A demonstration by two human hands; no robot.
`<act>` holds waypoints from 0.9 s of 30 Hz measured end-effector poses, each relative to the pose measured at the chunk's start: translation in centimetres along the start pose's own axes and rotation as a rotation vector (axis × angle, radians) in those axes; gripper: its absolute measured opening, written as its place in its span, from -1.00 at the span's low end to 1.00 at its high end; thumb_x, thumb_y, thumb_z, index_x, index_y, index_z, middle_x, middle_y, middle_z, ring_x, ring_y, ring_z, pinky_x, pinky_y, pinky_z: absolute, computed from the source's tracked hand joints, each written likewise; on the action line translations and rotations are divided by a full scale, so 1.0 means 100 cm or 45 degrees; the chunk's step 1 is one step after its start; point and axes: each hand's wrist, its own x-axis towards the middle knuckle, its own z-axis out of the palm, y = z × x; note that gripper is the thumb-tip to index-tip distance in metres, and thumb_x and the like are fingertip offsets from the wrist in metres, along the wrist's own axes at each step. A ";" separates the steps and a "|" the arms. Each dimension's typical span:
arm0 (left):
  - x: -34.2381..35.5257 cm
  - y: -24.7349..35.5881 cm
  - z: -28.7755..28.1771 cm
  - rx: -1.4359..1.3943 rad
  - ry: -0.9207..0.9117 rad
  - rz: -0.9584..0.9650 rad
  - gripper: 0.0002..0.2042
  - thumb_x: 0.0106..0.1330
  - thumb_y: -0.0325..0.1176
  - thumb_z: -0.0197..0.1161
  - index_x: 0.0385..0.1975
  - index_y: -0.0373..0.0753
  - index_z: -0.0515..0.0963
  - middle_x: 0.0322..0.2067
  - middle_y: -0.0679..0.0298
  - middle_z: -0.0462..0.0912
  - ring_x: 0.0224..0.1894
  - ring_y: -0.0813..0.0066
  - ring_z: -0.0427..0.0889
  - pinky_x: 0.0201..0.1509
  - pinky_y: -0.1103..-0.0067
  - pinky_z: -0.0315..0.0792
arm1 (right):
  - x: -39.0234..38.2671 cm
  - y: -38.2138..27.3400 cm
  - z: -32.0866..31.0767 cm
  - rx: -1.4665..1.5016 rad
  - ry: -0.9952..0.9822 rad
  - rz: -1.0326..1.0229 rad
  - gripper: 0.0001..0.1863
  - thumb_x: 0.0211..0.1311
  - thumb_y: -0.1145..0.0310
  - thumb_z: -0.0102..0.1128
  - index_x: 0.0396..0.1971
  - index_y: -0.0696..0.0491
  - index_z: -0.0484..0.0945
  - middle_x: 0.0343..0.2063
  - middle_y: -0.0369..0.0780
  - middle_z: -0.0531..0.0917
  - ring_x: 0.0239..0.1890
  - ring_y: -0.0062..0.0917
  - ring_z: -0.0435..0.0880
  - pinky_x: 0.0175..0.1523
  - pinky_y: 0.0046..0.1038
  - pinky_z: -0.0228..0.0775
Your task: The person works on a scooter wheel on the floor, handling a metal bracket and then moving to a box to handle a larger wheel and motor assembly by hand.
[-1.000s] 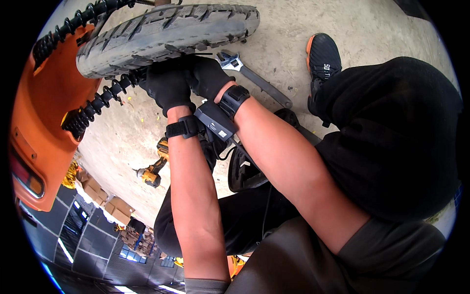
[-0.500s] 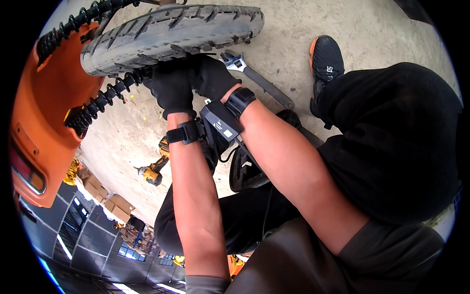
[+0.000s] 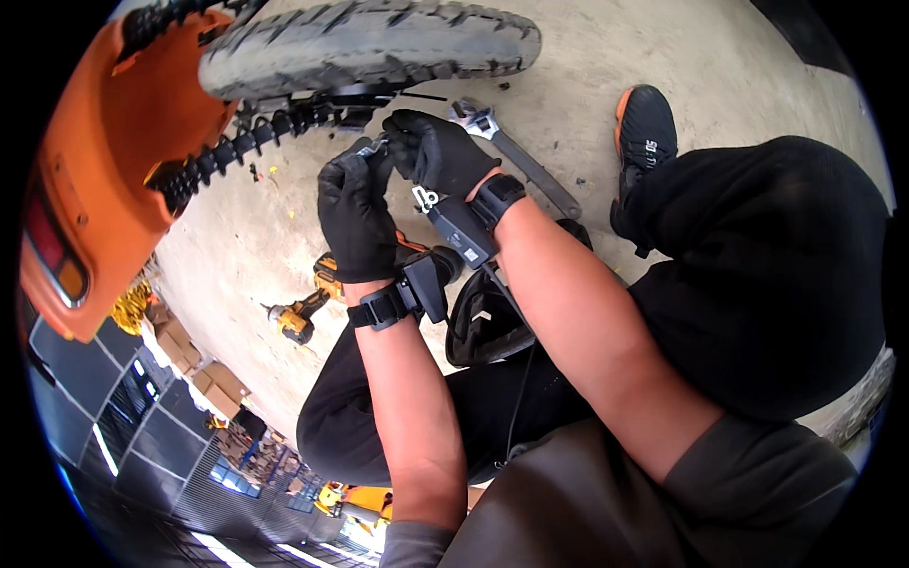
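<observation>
Both of my hands wear black gloves and meet just below the motorcycle wheel. A small shiny metal piece is pinched in the fingertips of my left hand. My right hand is closed, its fingertips right beside that piece; what they grip is hidden. The exact kind of the piece is too small to tell. Close to my left hand runs a black coil-spring shock absorber, which ends at the orange bodywork.
An adjustable wrench lies on the concrete floor right of my hands. A yellow-black cordless power tool lies at the left. Black open case-like object sits between my legs. Cardboard boxes stand farther off.
My hands have drawn back from under the wheel, toward me. The small metal piece now shows in the left fingertips. The wheel and bodywork appear shifted as the view moved.
</observation>
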 end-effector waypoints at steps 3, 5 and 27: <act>-0.007 -0.009 -0.012 -0.279 0.050 -0.051 -0.72 0.49 -0.30 0.06 0.00 -0.38 0.48 -0.03 0.08 0.62 0.05 0.29 0.62 0.18 0.47 0.52 | 0.000 -0.004 0.003 0.048 -0.080 0.207 -0.70 0.40 0.41 0.11 0.06 0.16 0.49 -0.18 -0.25 0.61 -0.28 -0.63 0.59 -0.21 -0.65 0.49; -0.011 -0.010 -0.020 -0.453 0.089 -0.119 -0.72 0.50 -0.33 0.02 0.04 -0.40 0.47 0.01 0.04 0.61 0.08 0.24 0.61 0.19 0.44 0.53 | -0.003 -0.010 0.007 0.111 -0.060 0.371 -0.70 0.42 0.38 0.10 0.07 0.14 0.52 -0.16 -0.27 0.62 -0.23 -0.65 0.63 -0.18 -0.64 0.56; -0.041 -0.012 -0.050 -0.417 0.214 -0.184 -0.74 0.42 -0.41 0.17 0.05 -0.31 0.52 -0.34 0.29 0.63 -0.38 0.58 0.61 -0.31 0.65 0.56 | -0.034 -0.011 0.066 -1.026 -0.189 0.277 -0.72 0.30 0.26 0.26 -0.11 0.10 0.63 -0.41 -0.39 0.61 -0.45 -0.79 0.48 -0.36 -0.72 0.32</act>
